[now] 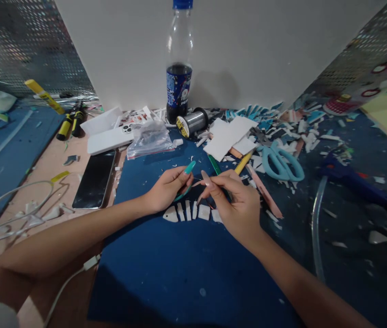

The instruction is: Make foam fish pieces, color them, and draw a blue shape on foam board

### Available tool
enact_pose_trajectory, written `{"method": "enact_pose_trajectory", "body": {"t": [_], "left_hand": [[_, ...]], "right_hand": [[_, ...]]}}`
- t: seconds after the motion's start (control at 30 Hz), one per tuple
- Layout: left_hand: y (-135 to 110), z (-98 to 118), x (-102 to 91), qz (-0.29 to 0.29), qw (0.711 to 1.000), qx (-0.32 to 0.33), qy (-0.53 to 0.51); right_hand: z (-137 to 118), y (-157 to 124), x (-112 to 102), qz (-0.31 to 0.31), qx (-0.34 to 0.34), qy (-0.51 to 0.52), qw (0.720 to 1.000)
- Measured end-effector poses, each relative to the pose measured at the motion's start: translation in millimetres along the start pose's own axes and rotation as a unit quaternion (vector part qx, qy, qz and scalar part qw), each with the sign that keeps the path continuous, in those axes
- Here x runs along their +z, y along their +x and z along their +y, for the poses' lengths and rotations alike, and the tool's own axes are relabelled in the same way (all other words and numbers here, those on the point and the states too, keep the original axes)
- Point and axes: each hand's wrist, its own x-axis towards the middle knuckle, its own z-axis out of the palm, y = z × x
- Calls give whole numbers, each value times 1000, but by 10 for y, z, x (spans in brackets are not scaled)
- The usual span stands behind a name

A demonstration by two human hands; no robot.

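Blue mat: a dark blue, matte cutting mat [186, 269] covers the bench nearest the viewer, speckled with white crumbs.
White pieces: a curved row of small, flat white foam pieces [193, 212] lies on the mat, just below both hands.
Left hand: the left hand [166, 190] pinches a thin teal curved strip [183, 192] between thumb and forefinger; the fingers [189, 168] carry long teal nails.
Right hand: the right hand [239, 202] has its fingers closed on the other end of the strip, long pale pink nails meeting the left fingertips; whether it also holds something finer I cannot tell.
Strip position: it hangs between the two hands, just above the white pieces.
Phone: a black, glossy smartphone [95, 180] lies flat to the left, on bare tan bench.
Scissors: light blue plastic-handled scissors [280, 161] rest to the right among white and blue scraps.
Foam sheets: flat white foam rectangles [229, 134] are stacked beyond the hands.
Spool: a metal-grey spool of wire [193, 122] lies on its side.
Bottle: a clear plastic bottle with blue label and dark drink [179, 86] stands upright against the white wall.
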Motion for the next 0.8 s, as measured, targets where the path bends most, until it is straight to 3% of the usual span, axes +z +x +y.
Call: {"method": "enact_pose_trajectory", "body": {"t": [0.67, 0.8], "left_hand": [[0, 6, 7, 17, 1000, 22, -7], [1, -7, 0, 22, 998, 51, 11]], "right_hand": [[2, 3, 18, -24, 21, -9, 999], [15, 9, 19, -32, 36, -27, 998]]}}
